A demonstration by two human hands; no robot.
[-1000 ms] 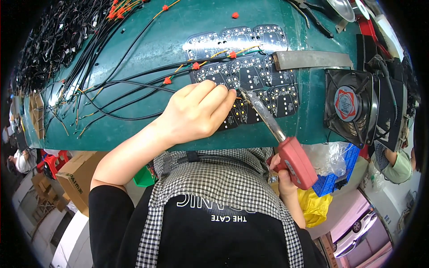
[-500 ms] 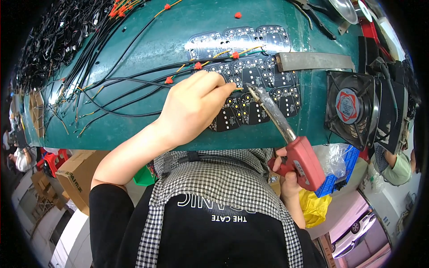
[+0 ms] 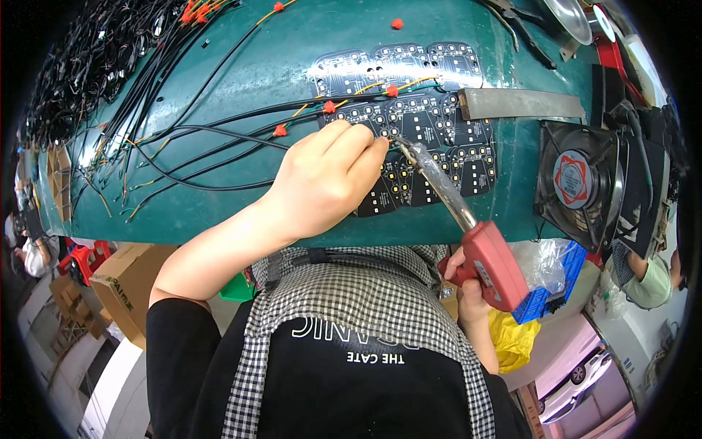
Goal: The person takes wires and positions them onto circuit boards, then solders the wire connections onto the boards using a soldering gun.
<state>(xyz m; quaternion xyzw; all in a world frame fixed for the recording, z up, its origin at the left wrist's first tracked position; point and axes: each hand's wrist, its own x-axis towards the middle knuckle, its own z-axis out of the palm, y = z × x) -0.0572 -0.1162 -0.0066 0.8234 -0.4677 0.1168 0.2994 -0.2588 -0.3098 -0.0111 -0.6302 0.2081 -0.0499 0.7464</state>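
My left hand [image 3: 329,175] is closed in a pinch on the end of a cable, over the lower left of a panel of black circuit boards [image 3: 468,170]. A short orange wire end [image 3: 390,141] shows just past its fingertips. My right hand [image 3: 469,285] is wrapped round the handle of a red soldering gun [image 3: 494,265]. The gun's metal barrel slants up and left, and its tip meets or nearly meets the wire end; contact cannot be made out. Black cables [image 3: 227,149] with coloured wire ends and red plugs [image 3: 329,107] run across the boards and table.
A flat metal bar [image 3: 521,104] rests on the boards' right edge. Right of it stands a black fan [image 3: 578,178]. Pliers [image 3: 530,40] and a metal dish [image 3: 569,20] lie at the back right. Bundled black cables [image 3: 80,66] fill the far left of the green table [image 3: 241,44].
The soldering gun's tip has moved left, closer to my left fingertips. My left hand still pinches the cable end. The whole view has shifted slightly.
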